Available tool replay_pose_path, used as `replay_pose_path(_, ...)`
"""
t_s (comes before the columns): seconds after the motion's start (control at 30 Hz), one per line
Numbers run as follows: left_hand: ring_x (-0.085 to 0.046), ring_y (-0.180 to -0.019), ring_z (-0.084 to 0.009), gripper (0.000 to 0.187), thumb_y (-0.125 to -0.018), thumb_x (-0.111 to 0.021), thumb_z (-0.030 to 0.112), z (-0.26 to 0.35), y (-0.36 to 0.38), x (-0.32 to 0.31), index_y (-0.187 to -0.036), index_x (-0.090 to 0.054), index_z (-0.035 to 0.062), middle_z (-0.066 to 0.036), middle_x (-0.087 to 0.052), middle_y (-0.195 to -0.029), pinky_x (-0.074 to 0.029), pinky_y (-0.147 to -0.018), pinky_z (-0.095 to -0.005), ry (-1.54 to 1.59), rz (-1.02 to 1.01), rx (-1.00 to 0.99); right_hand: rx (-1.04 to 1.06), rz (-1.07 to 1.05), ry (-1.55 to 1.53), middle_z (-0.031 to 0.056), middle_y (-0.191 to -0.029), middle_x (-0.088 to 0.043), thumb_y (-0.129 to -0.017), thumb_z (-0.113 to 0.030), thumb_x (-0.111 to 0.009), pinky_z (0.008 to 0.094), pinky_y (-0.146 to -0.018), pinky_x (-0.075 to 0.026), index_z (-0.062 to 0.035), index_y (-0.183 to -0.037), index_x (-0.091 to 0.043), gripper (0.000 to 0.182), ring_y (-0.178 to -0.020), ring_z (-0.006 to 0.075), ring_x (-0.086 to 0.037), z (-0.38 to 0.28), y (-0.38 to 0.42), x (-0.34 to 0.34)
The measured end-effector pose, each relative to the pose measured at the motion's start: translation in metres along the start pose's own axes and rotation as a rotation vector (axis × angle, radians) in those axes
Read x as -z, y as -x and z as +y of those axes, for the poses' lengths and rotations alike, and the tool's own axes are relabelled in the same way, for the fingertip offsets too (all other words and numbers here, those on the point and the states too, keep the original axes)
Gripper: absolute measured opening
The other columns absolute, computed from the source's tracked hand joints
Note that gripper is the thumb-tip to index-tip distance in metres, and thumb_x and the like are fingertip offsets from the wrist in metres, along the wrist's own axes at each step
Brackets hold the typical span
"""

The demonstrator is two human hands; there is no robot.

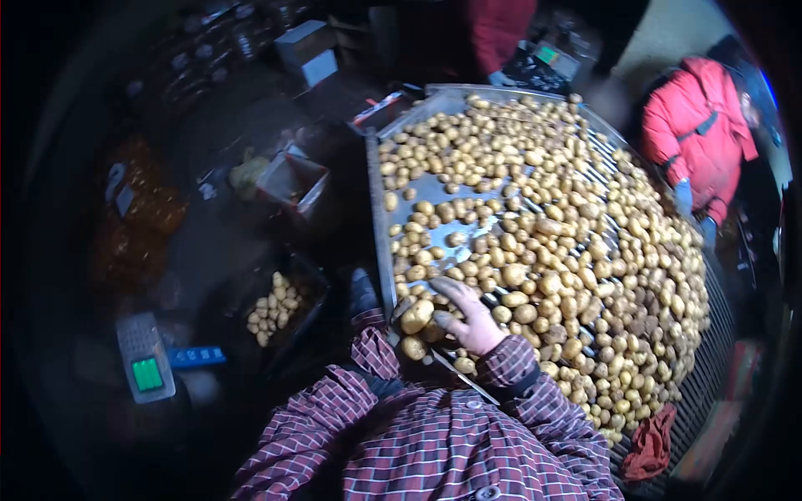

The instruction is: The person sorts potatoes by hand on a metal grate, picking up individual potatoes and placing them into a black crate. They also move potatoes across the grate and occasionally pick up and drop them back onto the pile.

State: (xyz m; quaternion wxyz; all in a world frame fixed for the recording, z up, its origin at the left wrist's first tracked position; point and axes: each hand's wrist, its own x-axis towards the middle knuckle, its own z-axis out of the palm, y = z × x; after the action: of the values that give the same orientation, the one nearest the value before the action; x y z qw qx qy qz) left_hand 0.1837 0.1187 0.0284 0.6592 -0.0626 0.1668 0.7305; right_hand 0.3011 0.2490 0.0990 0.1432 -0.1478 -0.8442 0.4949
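Observation:
My right hand [469, 320] is over the near left corner of a metal sorting table [383, 225], its fingers apart and bent over potatoes [417, 316] at the edge. Whether it grips one of them I cannot make out. My left hand [362, 292], in a dark covering, is beside the table's left rim, low and in shadow; its fingers are hard to see. Many potatoes [551, 275] cover the table. Below and to the left, a dark crate [307, 311] holds more potatoes [276, 311].
Across the table stands a person in a red jacket [695, 125]; another red sleeve [501, 33] shows at the top. A scale [145, 357] with a green display is at lower left. An open box [292, 181] stands left of the table. A red cloth [649, 444] lies at lower right.

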Motion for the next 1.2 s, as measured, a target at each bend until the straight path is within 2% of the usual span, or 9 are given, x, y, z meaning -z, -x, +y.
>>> replay_pose_path(0.2,-0.06,-0.092,-0.0348,0.056,-0.086,-0.054,0.057,0.12,0.086,0.02,-0.116,-0.057,0.0098,-0.019,-0.059,-0.114,-0.051,-0.059,-0.0399,-0.198,0.131,-0.351,-0.382,0.107,-0.363,0.0133,-0.125,-0.061,-0.09,-0.017,-0.066,0.0315,-0.1,-0.043,-0.0037,-0.134,-0.051,0.048,-0.117,0.0207,-0.056,0.026,0.021,0.022)
replay_pose_path(0.33,-0.055,-0.098,-0.0289,0.051,-0.087,-0.049,0.055,0.209,0.168,0.136,-0.116,-0.056,0.0139,-0.012,-0.059,-0.111,-0.047,-0.082,-0.0449,-0.08,0.272,-0.567,-0.49,0.36,-0.156,0.0123,-0.113,-0.068,-0.087,-0.015,-0.067,0.0322,-0.095,-0.048,-0.0038,-0.12,-0.063,0.036,-0.108,0.019,-0.062,0.078,0.08,0.045)
replay_pose_path(0.43,-0.036,-0.133,-0.0353,0.071,-0.087,-0.048,0.064,0.233,0.236,0.202,-0.145,-0.034,0.0254,-0.007,-0.029,-0.151,-0.039,-0.104,-0.046,-0.418,1.3,-0.378,-0.622,0.357,0.047,0.0089,-0.111,-0.068,-0.087,-0.016,-0.067,0.0304,-0.095,-0.047,-0.0026,-0.115,-0.066,0.031,-0.105,0.0175,-0.063,0.092,0.131,0.055)
replay_pose_path(0.47,-0.031,-0.138,-0.0298,0.066,-0.093,-0.034,0.062,0.237,0.231,0.214,-0.15,-0.025,0.0309,-0.004,-0.022,-0.157,-0.029,-0.11,-0.047,-0.296,1.294,-0.44,-0.68,0.385,0.02,0.0091,-0.111,-0.068,-0.087,-0.016,-0.068,0.0307,-0.094,-0.048,-0.0021,-0.115,-0.065,0.032,-0.104,0.0173,-0.063,0.083,0.139,0.054)
replay_pose_path(0.53,-0.041,-0.126,-0.0294,0.058,-0.095,-0.035,0.051,0.232,0.207,0.22,-0.147,-0.03,0.0238,-0.006,-0.033,-0.148,-0.038,-0.101,-0.0443,-0.322,1.171,-0.474,-0.746,0.405,-0.002,0.0096,-0.111,-0.068,-0.087,-0.016,-0.068,0.0309,-0.093,-0.049,-0.001,-0.116,-0.065,0.033,-0.104,0.0171,-0.063,0.09,0.165,0.047)
replay_pose_path(0.67,-0.062,-0.102,-0.0286,0.044,-0.1,-0.036,0.027,0.17,0.108,0.177,-0.14,-0.039,0.0096,-0.011,-0.055,-0.128,-0.055,-0.081,-0.0389,-0.561,0.462,-0.349,-0.681,0.309,0.256,0.013,-0.106,-0.067,-0.085,-0.025,-0.066,0.037,-0.091,-0.049,-0.0081,-0.112,-0.067,0.032,-0.102,0.0284,-0.064,0.051,0.164,0.042)
replay_pose_path(0.73,-0.067,-0.086,-0.0243,0.037,-0.098,-0.046,0.022,0.111,0.041,0.086,-0.131,-0.049,0.0031,-0.014,-0.064,-0.111,-0.055,-0.075,-0.0309,-0.83,0.499,-0.289,-0.592,0.238,0.328,0.0119,-0.093,-0.065,-0.082,-0.024,-0.067,0.0394,-0.082,-0.05,-0.0103,-0.099,-0.068,0.022,-0.09,0.0289,-0.063,0.052,0.159,0.033)
replay_pose_path(0.9,-0.067,-0.082,-0.0177,0.026,-0.096,-0.056,0.014,0.02,-0.017,0.003,-0.119,-0.058,0.0029,-0.01,-0.067,-0.104,-0.052,-0.069,-0.0281,-1.079,0.308,-0.041,-0.28,-0.274,0.791,-0.0006,-0.132,-0.053,-0.081,-0.022,-0.062,0.0404,-0.083,-0.05,-0.0256,-0.122,-0.061,0.042,-0.101,0.0272,-0.058,0.037,0.136,-0.007)
replay_pose_path(1.2,-0.067,-0.085,-0.0227,0.026,-0.097,-0.053,0.01,-0.013,-0.027,0.033,-0.121,-0.057,0.0007,-0.013,-0.066,-0.105,-0.057,-0.075,-0.0341,-0.981,0.224,0.299,-0.384,-0.079,0.788,0.0079,-0.116,-0.055,-0.082,-0.025,-0.06,0.0427,-0.079,-0.049,-0.0136,-0.116,-0.058,0.037,-0.095,0.0275,-0.06,0.043,0.119,-0.036)
